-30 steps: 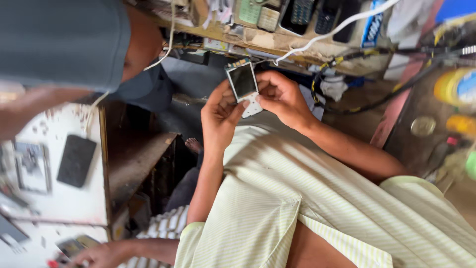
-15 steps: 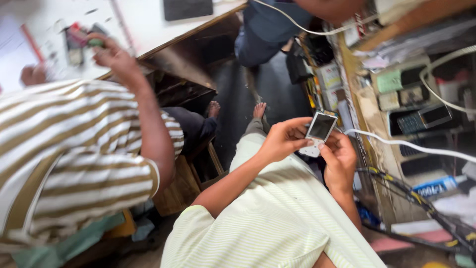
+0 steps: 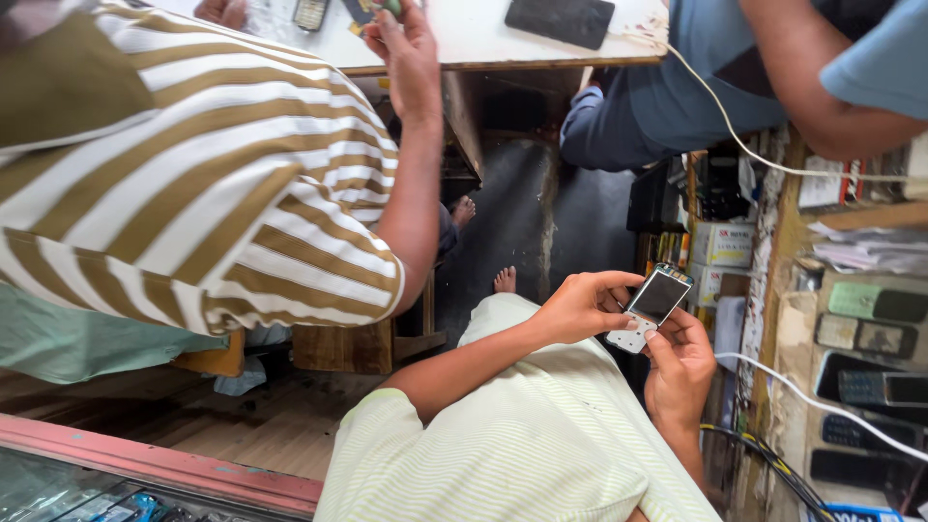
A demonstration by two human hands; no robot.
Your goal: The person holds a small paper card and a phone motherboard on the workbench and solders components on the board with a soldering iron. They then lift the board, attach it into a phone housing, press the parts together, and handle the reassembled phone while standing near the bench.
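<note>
From the head view, I look down at my own lap, covered by a pale yellow-green striped garment [image 3: 522, 445], with both forearms stretched out in front of me. My left hand [image 3: 580, 307] is curled around a small white keypad phone [image 3: 650, 307], fingers wrapped over its upper edge and the thumb pressed along its side, so the hand is mostly closed on it. My right hand [image 3: 680, 365] sits just under the phone, fingers bent, the thumb tip touching the lower end near the keys; it supports the phone from below, partly closed. The phone is tilted, its dark screen facing up, held above my knees and just beside a cluttered shelf [image 3: 788, 280] on my right. On that shelf lie several other handsets [image 3: 875, 333], small boxes [image 3: 720, 246] and a white cable [image 3: 812, 401] that runs across it.

My bare foot [image 3: 505, 280] shows on the dark floor beyond my knee. To my left sits another person in a brown-and-white striped shirt [image 3: 193, 174], one arm reaching up to a white worktable [image 3: 464, 43], the hand [image 3: 406, 48] gripping something small that I cannot make out. A dark flat phone [image 3: 561, 19] lies on that table. A third person in blue [image 3: 735, 58] is at the upper right, with another white wire hanging past them.
</note>
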